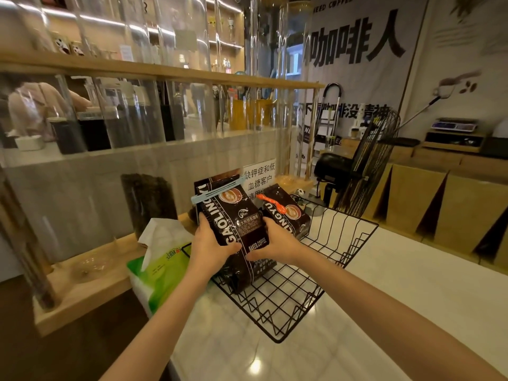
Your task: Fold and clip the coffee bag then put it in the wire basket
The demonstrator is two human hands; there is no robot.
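Note:
A dark coffee bag (233, 215) with a folded top carries a pale blue clip (217, 190) across the fold. My left hand (210, 243) grips its left side and my right hand (277, 242) grips its right side, holding it upright over the left end of the black wire basket (346, 243). A second coffee bag (288, 213) with an orange clip (270, 202) stands inside the basket behind it. Another dark bag (242, 273) lies in the basket below my hands.
A green tissue pack (156, 268) sits left of the basket on the white counter (384, 312). A wooden shelf with clear tubes of beans (148, 202) lies beyond. A black fan (362, 166) and cardboard boxes (439, 204) stand to the right.

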